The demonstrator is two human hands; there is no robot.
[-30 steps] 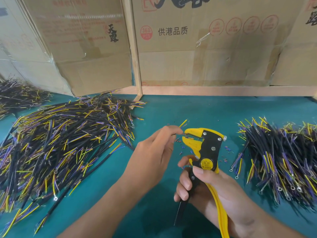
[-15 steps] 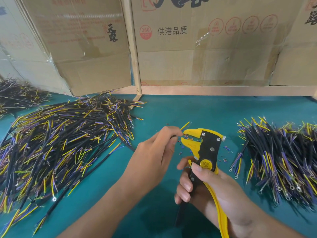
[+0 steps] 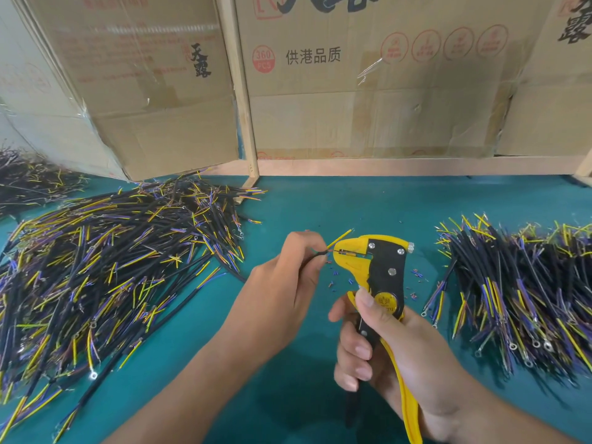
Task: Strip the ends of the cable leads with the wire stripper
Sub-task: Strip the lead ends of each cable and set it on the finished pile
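Here's the wire stripper point(image 3: 378, 267), upright over the green mat point(image 3: 336, 203), and everything is placed around it. The right hand point(image 3: 394, 350) is wrapped round its handles just below the head, fingers curled on the black grip and thumb laid beside the round yellow badge. To the stripper's left, the left hand point(image 3: 282, 293) pinches a cable point(image 3: 315, 255) between thumb and fingertips, right at the mouth. One thin lead point(image 3: 342, 251) runs straight into the yellow jaws, while the yellow lead point(image 3: 341, 237) splays up and away above the nose, clear of the blades. Whether the jaws have bitten yet, I cannot tell from here. The step looks like feeding one lead for its strip, and the trick now would be keeping that lead square to the jaws and seated fully, with the pinch close to the tool so the thin wire can't buckle, then one firm, complete squeeze. The spare leads should be held out of the mouth. Tiny insulation scraps point(image 3: 336, 277) dot the mat just beneath the stripper's head. Well left of the stripper lies a big heap of cables point(image 3: 105, 267); well right of it, a second heap point(image 3: 525, 296).
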